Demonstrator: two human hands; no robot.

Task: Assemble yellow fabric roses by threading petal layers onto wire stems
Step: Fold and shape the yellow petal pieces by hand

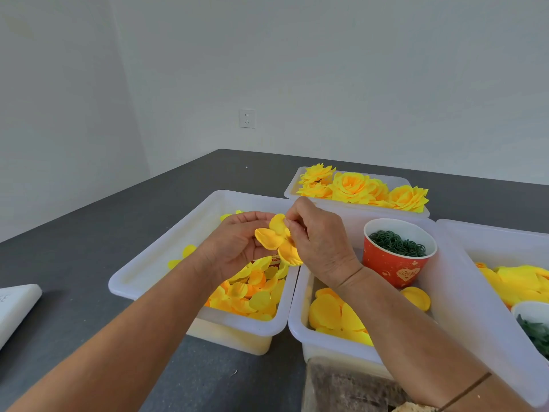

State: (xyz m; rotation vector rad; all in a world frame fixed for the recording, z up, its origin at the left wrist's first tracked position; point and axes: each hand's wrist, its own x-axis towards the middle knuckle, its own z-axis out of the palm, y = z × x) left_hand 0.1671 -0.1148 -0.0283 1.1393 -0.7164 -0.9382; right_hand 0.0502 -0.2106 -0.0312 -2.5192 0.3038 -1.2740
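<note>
Petal layer (276,242): held between both hands above left bin (166,257); left hand (237,242) cupping underneath, right hand (318,242) pinching upper edge.

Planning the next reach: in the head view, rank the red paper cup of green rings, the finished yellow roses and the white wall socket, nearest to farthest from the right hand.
1. Red paper cup of green rings: just beside the right hand.
2. Finished yellow roses: in the tray behind.
3. White wall socket: on the far wall.
</note>
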